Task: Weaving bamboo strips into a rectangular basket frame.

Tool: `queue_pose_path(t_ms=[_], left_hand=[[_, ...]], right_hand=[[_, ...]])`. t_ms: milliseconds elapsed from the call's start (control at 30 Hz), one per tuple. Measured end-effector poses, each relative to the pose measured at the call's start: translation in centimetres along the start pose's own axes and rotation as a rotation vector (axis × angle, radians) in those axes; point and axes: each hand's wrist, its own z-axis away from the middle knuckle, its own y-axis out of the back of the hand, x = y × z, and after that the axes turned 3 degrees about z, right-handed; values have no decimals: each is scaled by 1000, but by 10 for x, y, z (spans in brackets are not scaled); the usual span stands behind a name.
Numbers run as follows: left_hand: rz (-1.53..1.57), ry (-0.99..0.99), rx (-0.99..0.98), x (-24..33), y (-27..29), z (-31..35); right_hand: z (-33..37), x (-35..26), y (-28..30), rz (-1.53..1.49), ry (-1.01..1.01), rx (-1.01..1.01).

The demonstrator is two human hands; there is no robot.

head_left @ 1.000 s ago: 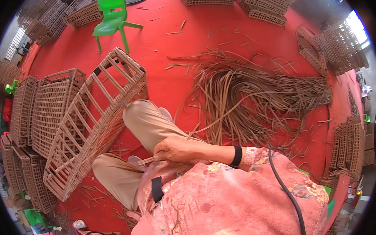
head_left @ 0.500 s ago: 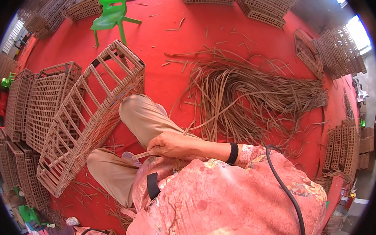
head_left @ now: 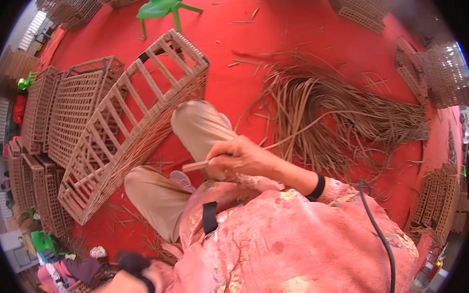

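My right hand (head_left: 236,154) is closed around a brown flat weaving strip (head_left: 193,166), just above my knees. The strip's end sticks out to the left of the fingers. A long strand trails from beyond this hand toward a heap of brown strips (head_left: 321,111) on the right. At the lower left edge, my left hand (head_left: 118,288) is smeared by motion, and its fingers cannot be made out. A long woven basket frame (head_left: 135,120) with open slats leans tilted beside my left knee, touched by neither hand.
Stacked woven baskets (head_left: 79,117) stand at the left, and more baskets (head_left: 436,202) at the right. A green chair (head_left: 162,5) is at the far left of the red floor covering (head_left: 240,40). Strip scraps lie scattered about. A black cable (head_left: 381,234) runs over my right sleeve.
The view has shifted, so the surroundings sit further right and slightly higher in places. My left hand has come into view at the lower left. My right hand still grips the strip.
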Motion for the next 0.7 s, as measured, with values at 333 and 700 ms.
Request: queue_pose_path(t_ms=[333, 700], left_hand=[[635, 820, -1179, 41, -88, 131], [643, 896, -1034, 34, -154, 156]], right_hand=[[6, -8, 29, -98, 197, 94], [-35, -17, 75, 306, 283, 382]])
